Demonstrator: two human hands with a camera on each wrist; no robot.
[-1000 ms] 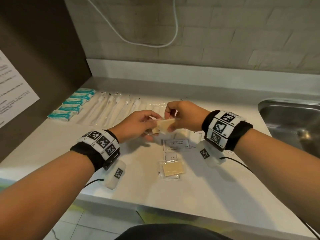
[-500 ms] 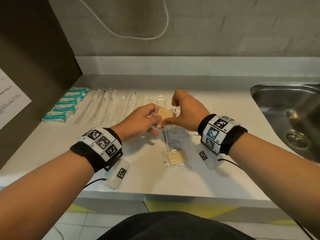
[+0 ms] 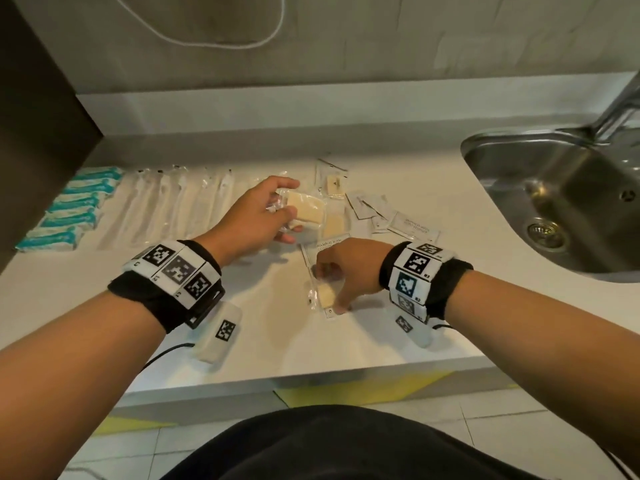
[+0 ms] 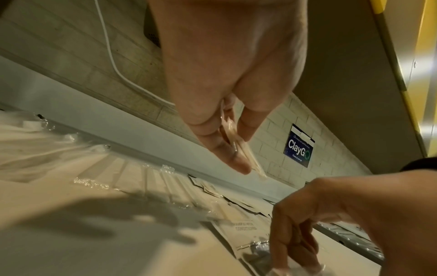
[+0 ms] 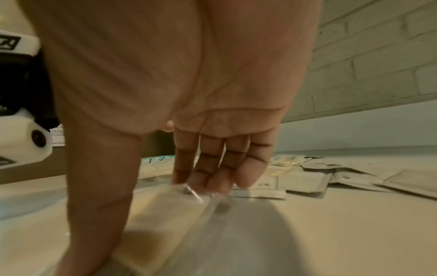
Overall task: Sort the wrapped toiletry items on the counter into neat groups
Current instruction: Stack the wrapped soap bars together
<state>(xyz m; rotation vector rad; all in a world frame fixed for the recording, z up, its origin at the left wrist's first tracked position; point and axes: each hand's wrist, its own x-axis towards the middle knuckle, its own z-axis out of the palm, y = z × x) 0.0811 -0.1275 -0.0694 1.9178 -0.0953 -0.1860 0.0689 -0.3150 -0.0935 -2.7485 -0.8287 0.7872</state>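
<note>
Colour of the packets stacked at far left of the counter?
Teal and white packets; head view shows them best.

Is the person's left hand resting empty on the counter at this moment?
No, the left hand is raised above the counter and grips wrapped soap bars between thumb and fingers.

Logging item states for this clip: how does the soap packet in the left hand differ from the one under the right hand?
The held soap packet is lifted off the counter, pinched by the left hand; the near soap packet lies flat on the counter, on a white sachet. The held one shows nearly whole in the head view, while the right hand covers much of the near one, fingertips on it. Both are pale yellow bars in clear wrap.
</note>
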